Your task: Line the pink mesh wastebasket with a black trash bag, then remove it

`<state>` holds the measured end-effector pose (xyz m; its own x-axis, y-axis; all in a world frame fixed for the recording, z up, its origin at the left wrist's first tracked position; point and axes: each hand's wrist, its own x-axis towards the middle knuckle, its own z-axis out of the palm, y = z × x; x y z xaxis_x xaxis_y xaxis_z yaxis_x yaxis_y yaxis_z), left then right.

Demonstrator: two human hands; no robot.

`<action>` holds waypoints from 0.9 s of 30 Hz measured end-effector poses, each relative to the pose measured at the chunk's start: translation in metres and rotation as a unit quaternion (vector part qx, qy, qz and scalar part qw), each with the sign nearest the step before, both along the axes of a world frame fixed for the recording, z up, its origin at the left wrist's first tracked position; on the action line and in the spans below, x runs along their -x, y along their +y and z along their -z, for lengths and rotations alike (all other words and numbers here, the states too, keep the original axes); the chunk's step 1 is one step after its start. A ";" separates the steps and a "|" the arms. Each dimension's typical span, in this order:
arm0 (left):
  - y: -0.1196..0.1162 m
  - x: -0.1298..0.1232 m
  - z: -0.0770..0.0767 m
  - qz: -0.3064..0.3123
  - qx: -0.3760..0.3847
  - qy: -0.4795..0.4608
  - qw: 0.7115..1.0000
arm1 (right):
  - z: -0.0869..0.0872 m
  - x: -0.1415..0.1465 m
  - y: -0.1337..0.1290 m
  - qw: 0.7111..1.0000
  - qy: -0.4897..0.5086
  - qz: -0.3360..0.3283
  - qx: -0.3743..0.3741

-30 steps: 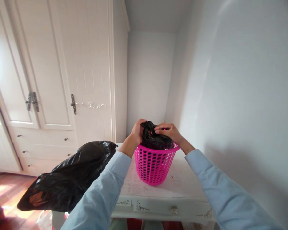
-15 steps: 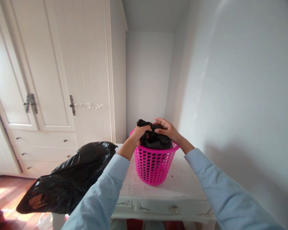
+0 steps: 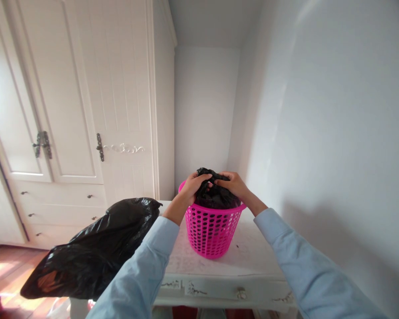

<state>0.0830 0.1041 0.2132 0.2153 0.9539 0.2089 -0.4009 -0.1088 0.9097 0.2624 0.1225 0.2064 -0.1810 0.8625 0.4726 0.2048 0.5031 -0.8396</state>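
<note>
A pink plastic basket [image 3: 213, 230] with round holes stands upright on a white table. Black plastic bag [image 3: 219, 197] material fills its mouth and bunches up above the rim. At the left of that bunch, my left hand [image 3: 196, 184] pinches the bag with thumb and fingers. My right hand [image 3: 234, 184] grips the bag from the right side, its thumb toward the middle and its fingertips partly hidden behind the plastic. A second black plastic bag [image 3: 109, 248] lies across the table's left end and hangs over the edge, beside my left forearm.
The white table [image 3: 252, 257] has a drawer with a knob [image 3: 241, 293] along its front. A cream wardrobe [image 3: 126, 88] with dark handles stands behind to the left. A pale wall [image 3: 335, 133] rises close on the right, above wooden flooring [image 3: 9, 270] at lower left.
My right hand has lowered slightly, and its raised, spread fingers have closed on the black bag. My left hand keeps its grip, shifted a little to the right.
</note>
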 end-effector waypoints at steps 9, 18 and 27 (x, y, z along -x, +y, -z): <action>-0.001 0.000 -0.002 0.008 0.003 -0.045 0.999 | 0.002 0.000 0.002 1.000 0.007 0.009 -0.021; 0.003 0.001 -0.002 -0.001 -0.002 -0.066 0.998 | -0.001 0.000 -0.002 0.999 0.038 0.029 -0.019; 0.009 0.005 0.007 -0.038 -0.040 -0.041 0.998 | 0.000 0.000 -0.004 0.994 0.108 -0.002 -0.001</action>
